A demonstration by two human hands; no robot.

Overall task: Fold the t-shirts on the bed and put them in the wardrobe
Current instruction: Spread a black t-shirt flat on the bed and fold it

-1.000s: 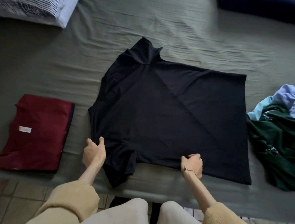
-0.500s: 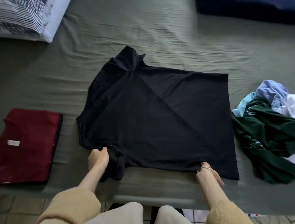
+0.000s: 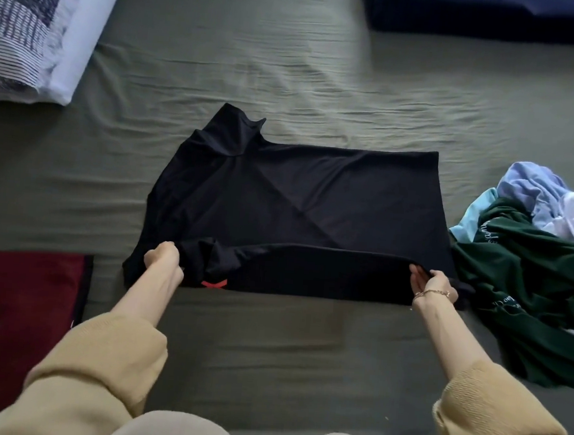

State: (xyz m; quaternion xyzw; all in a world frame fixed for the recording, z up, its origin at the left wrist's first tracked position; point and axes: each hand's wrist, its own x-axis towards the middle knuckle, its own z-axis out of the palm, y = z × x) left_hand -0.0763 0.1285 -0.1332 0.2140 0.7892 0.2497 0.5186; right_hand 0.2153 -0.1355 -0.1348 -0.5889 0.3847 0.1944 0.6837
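The left hand [image 3: 162, 259] has its fingers curled tight on the near sleeve end of the black t-shirt [image 3: 297, 197], and the right hand [image 3: 433, 285] pinches the same near edge at the hem end, thumb over fabric. Between the two grips the edge is lifted off the green bed sheet [image 3: 291, 63] and turned toward the shirt's far side; the rest lies flat beyond the fingers. Outside the left hand lies a folded dark red t-shirt [image 3: 21, 299]. Just past the right hand sits a heap of unfolded clothes [image 3: 542, 268], a dark green one on top. Far beyond the left hand is a striped pillow [image 3: 29, 22].
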